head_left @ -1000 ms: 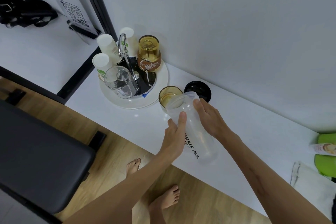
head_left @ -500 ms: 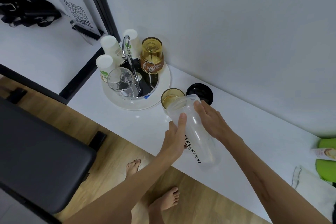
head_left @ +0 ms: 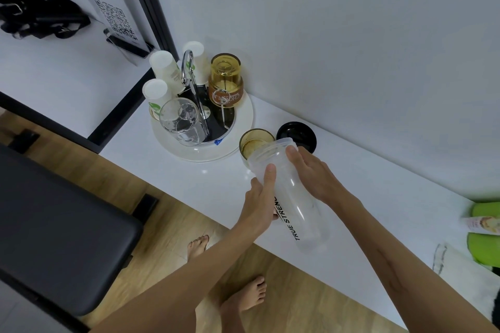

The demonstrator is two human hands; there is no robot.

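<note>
A clear plastic shaker bottle (head_left: pixel 300 205) with black lettering is tilted, its open mouth leaning over an amber glass (head_left: pixel 254 140) that stands on the white counter (head_left: pixel 392 197). My left hand (head_left: pixel 261 197) grips the bottle from the left side, thumb up along its wall. My right hand (head_left: pixel 311 173) holds it from the right near the mouth. The bottle's black lid (head_left: pixel 300 134) lies on the counter just behind the glass.
A round white tray (head_left: pixel 238 140) at the counter's left end carries paper cups (head_left: pixel 162 67), an upturned clear glass (head_left: pixel 181 121) and an upturned amber glass (head_left: pixel 226 78). A black bench (head_left: pixel 54 224) stands left. Green items (head_left: pixel 484 230) and a cloth (head_left: pixel 465 273) lie far right.
The bottle's mouth has tipped slightly further over the amber glass; both hands keep the same grip.
</note>
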